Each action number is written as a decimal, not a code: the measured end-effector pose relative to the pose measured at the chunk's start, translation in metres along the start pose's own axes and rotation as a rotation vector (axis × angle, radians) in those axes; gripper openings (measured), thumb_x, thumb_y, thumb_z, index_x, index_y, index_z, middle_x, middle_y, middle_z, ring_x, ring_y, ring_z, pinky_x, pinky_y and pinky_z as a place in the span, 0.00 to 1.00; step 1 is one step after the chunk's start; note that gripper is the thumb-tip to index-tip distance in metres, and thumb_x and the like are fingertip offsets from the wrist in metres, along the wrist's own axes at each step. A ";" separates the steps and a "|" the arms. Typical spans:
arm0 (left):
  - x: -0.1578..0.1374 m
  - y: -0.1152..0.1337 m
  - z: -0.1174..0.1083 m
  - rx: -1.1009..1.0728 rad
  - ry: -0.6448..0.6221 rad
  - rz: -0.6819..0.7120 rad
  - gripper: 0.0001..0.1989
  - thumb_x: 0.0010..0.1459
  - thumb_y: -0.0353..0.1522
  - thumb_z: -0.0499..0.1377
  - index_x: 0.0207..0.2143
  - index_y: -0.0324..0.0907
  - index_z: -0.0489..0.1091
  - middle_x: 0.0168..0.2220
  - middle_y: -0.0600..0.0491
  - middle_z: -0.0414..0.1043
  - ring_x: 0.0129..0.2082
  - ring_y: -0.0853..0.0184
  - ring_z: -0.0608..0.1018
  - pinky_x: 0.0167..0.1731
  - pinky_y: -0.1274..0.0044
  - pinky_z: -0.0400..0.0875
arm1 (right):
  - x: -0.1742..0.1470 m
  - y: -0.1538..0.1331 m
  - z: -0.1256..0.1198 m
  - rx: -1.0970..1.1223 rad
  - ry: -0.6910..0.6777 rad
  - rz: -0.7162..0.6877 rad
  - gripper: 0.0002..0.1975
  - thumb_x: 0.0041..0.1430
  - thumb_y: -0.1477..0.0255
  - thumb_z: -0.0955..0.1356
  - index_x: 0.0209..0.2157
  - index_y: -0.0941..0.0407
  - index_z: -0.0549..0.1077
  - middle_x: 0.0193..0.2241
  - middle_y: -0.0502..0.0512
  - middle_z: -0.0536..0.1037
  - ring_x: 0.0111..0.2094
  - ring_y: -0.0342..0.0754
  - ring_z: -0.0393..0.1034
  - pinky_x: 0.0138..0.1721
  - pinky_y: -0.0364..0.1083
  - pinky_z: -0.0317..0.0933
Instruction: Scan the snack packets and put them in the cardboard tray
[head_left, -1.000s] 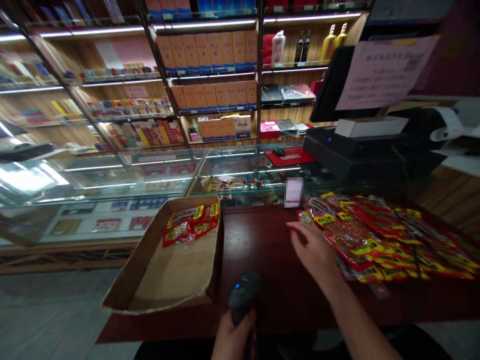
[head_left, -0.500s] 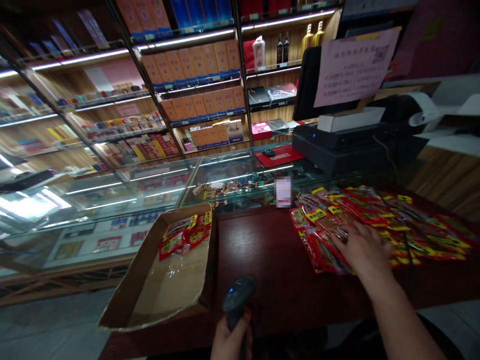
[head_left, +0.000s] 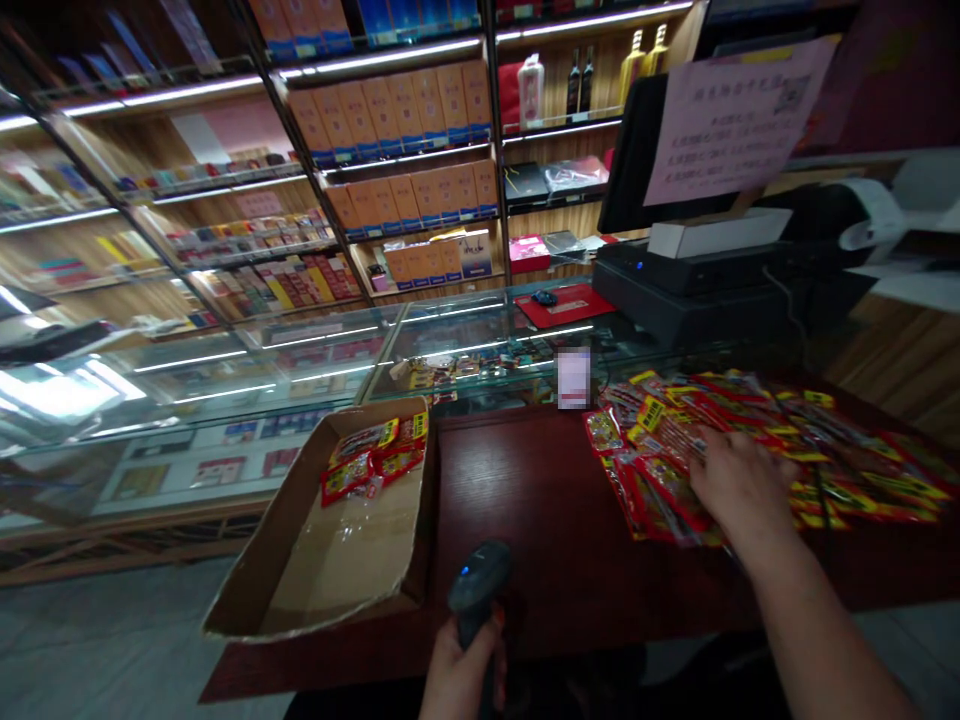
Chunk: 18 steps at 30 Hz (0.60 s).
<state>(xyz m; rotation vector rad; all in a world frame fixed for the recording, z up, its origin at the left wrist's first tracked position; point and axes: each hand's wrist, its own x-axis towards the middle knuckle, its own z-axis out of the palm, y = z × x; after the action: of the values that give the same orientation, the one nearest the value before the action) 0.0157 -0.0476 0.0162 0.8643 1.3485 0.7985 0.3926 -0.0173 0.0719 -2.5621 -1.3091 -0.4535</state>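
My left hand (head_left: 466, 655) is wrapped round the handle of a dark barcode scanner (head_left: 480, 578) with a small blue light, above the near edge of the counter. On the right, my right hand (head_left: 742, 490) rests over a spread pile of red and yellow snack packets (head_left: 810, 420). Its fingers pinch the end of one snack packet (head_left: 671, 430), whose yellow label is tilted up to the left; the fingertips are partly hidden. Left of the scanner stands an open cardboard box (head_left: 345, 570) with several similar packets (head_left: 371, 460) at its far end.
The dark red wooden counter (head_left: 510, 490) lies between box and pile. Behind it are a glass display case (head_left: 322, 350), a red mat (head_left: 566, 305) with a mouse (head_left: 544, 298), a small blurred card (head_left: 574, 378), and a monitor (head_left: 637, 150) bearing a paper sign. Stocked shelves line the back.
My right hand has closed on a packet, which has turned and lifted slightly at its label end. The left hand still holds the scanner; the view has shifted slightly.
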 end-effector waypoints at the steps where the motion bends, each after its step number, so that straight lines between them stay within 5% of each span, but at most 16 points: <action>1: -0.001 0.001 0.000 -0.002 0.008 0.005 0.29 0.39 0.56 0.69 0.23 0.41 0.69 0.11 0.59 0.66 0.08 0.73 0.64 0.11 0.81 0.56 | -0.001 0.000 -0.004 0.060 0.029 -0.003 0.18 0.63 0.72 0.62 0.51 0.59 0.74 0.44 0.69 0.77 0.45 0.65 0.71 0.46 0.62 0.58; 4: -0.001 0.000 0.001 -0.015 0.031 0.007 0.28 0.38 0.56 0.70 0.24 0.41 0.69 0.12 0.59 0.66 0.08 0.74 0.64 0.10 0.81 0.55 | -0.012 -0.009 -0.012 0.420 0.183 0.086 0.17 0.63 0.67 0.63 0.49 0.57 0.74 0.46 0.66 0.77 0.47 0.62 0.71 0.50 0.61 0.59; 7: 0.004 -0.008 0.000 -0.014 0.008 0.003 0.29 0.37 0.57 0.69 0.23 0.41 0.69 0.11 0.59 0.65 0.07 0.74 0.63 0.09 0.82 0.54 | -0.038 -0.038 -0.006 1.049 0.282 0.376 0.20 0.57 0.62 0.67 0.49 0.54 0.72 0.45 0.60 0.79 0.45 0.58 0.73 0.47 0.56 0.64; 10: 0.012 -0.016 -0.004 0.001 -0.005 -0.006 0.31 0.34 0.59 0.69 0.23 0.41 0.68 0.11 0.58 0.65 0.07 0.73 0.63 0.08 0.81 0.54 | -0.070 -0.084 0.008 1.601 0.013 0.547 0.17 0.51 0.61 0.71 0.42 0.52 0.75 0.39 0.53 0.81 0.40 0.54 0.75 0.43 0.51 0.67; 14: 0.014 -0.019 -0.007 0.023 0.014 -0.009 0.32 0.36 0.60 0.68 0.26 0.40 0.70 0.12 0.58 0.67 0.08 0.73 0.65 0.09 0.81 0.56 | -0.100 -0.135 0.026 1.873 -0.429 0.632 0.20 0.41 0.63 0.78 0.37 0.52 0.77 0.36 0.50 0.83 0.36 0.51 0.76 0.34 0.47 0.69; 18: 0.002 -0.013 -0.006 0.040 0.041 0.032 0.33 0.38 0.58 0.68 0.32 0.39 0.72 0.14 0.60 0.67 0.09 0.73 0.65 0.10 0.81 0.58 | -0.113 -0.152 0.039 1.937 -0.450 0.634 0.19 0.40 0.63 0.80 0.34 0.53 0.76 0.34 0.49 0.83 0.35 0.50 0.77 0.37 0.49 0.73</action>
<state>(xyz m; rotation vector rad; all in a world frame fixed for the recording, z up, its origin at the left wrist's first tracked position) 0.0100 -0.0513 0.0034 0.9066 1.3939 0.8204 0.2131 -0.0009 0.0031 -1.0944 -0.3110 1.0474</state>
